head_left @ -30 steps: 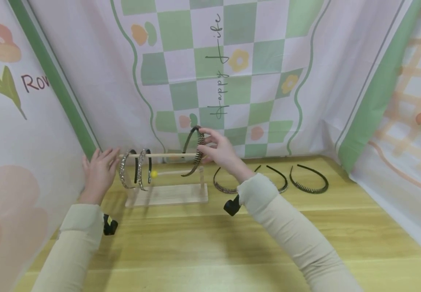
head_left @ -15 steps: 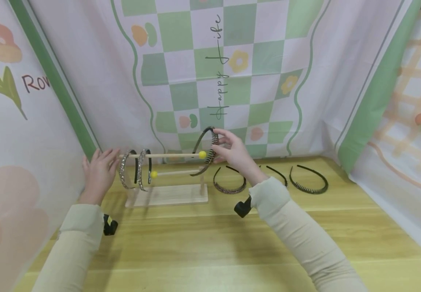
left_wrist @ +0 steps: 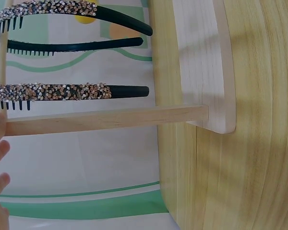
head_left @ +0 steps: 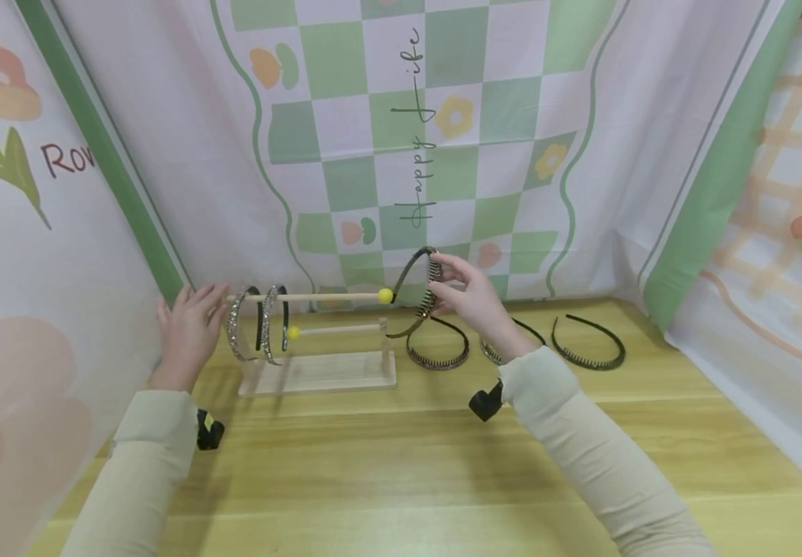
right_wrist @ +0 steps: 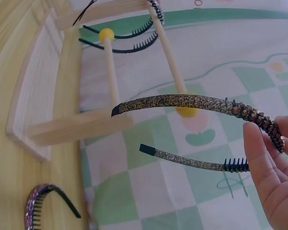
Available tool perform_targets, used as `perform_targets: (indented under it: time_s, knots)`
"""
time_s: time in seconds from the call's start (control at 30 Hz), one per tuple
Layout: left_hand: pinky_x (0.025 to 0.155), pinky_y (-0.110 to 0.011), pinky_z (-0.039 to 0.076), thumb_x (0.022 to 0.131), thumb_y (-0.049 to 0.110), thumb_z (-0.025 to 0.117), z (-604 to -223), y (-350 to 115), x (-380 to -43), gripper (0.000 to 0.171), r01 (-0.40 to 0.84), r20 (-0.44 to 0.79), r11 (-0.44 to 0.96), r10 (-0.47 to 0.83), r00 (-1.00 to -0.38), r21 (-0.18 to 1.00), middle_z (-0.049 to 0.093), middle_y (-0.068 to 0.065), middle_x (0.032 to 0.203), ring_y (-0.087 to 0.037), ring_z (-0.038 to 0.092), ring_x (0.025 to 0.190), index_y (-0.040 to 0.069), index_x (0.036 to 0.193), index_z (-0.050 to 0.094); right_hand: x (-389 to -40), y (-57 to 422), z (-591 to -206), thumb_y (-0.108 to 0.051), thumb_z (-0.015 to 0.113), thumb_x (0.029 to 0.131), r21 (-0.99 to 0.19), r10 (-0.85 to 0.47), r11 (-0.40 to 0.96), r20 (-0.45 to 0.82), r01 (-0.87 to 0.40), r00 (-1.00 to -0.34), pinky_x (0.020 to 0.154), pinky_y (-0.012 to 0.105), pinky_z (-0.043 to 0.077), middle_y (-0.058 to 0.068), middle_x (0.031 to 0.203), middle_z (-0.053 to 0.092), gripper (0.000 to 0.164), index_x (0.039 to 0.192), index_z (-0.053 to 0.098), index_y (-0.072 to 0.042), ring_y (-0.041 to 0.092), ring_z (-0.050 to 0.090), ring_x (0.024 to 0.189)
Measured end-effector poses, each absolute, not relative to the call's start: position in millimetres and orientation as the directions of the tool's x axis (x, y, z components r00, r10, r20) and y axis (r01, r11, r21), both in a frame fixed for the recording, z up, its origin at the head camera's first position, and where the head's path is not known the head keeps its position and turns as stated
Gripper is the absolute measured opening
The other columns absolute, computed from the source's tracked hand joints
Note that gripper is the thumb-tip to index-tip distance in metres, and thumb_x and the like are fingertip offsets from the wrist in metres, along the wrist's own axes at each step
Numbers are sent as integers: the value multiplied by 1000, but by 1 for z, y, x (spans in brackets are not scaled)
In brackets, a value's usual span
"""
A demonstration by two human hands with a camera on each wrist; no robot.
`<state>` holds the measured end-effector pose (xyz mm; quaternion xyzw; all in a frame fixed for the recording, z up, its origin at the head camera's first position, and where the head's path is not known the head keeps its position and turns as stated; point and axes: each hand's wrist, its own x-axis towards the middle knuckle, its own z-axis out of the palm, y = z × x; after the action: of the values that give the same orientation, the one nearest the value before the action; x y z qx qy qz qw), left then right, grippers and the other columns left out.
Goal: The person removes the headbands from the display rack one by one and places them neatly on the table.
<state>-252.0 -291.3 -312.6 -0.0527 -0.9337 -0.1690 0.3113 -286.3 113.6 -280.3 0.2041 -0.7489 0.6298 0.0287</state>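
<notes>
My right hand [head_left: 473, 298] pinches a toothed headband [head_left: 418, 302] at its crown, between thumb and fingers. In the right wrist view this headband [right_wrist: 177, 101] has gold-black glitter and brown beads, and its ends point toward the rack. It stands just beyond the yellow ball tip [head_left: 385, 295] of the upper rod. My left hand [head_left: 190, 329] rests at the left end of the wooden rack [head_left: 324, 371], fingers fairly straight, a fingertip touching the post top [left_wrist: 105, 120]. Two rhinestone headbands [head_left: 235, 329] [head_left: 270, 325] hang on the upper rod near that hand.
Several headbands lie on the wooden table right of the rack: a pinkish one [head_left: 438, 362], one partly behind my right forearm [head_left: 491, 352], and a black one [head_left: 592, 363]. A lower rod [head_left: 338, 329] with a yellow ball points left. Patterned cloth [head_left: 401, 178] hangs behind.
My right hand has carried the beaded headband rightward, off the upper rod's end, so the yellow ball tip now shows. The left hand and the two hanging headbands have stayed put.
</notes>
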Motion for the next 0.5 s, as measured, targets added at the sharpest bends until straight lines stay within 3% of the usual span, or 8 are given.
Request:
perform_targets:
  time_s: [0.33, 0.5]
  knots:
    - [103, -56, -10, 93, 13, 55, -313, -291, -252, 38, 207, 597, 936, -4, -802, 285, 44, -20, 134, -47, 23, 129, 8, 130, 50, -279, 131, -293, -5, 57, 91, -935, -261, 135, 286, -329, -922, 69, 39, 55, 15, 100, 49, 49, 137, 41, -8, 19, 59, 71]
    - [103, -57, -9, 93, 12, 55, -312, -291, -252, 37, 215, 604, 934, -1, -797, 286, 44, -21, 134, -47, 23, 129, 7, 129, 50, -275, 138, -302, -6, 58, 90, -937, -267, 169, 254, -305, -930, 69, 39, 55, 15, 103, 50, 50, 137, 41, -10, 23, 58, 78]
